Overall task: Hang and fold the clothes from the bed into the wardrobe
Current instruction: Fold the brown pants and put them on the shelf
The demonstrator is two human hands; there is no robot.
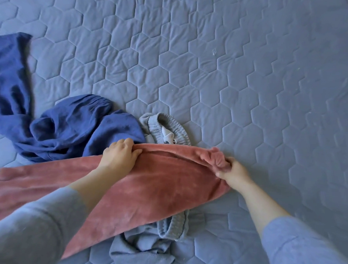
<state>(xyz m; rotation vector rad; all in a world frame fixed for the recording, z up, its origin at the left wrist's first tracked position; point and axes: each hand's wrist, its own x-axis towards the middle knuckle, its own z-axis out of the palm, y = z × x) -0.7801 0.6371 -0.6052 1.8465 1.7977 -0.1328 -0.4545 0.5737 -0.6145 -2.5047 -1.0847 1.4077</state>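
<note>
The left hand and the right hand are both bare. Back from each grip the forearm is uncovered, and farther back a long sleeve begins with a plain edge. The left sleeve is muted grey-blue, soft-looking, matte and unpatterned, with loose folds, and it is blurred. The right sleeve matches it in colour and finish.

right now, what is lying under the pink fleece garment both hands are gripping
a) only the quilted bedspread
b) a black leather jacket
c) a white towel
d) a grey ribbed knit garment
d: the grey ribbed knit garment shows past the far and near edges of the pink fleece garment, which the left hand and right hand grip.
</note>
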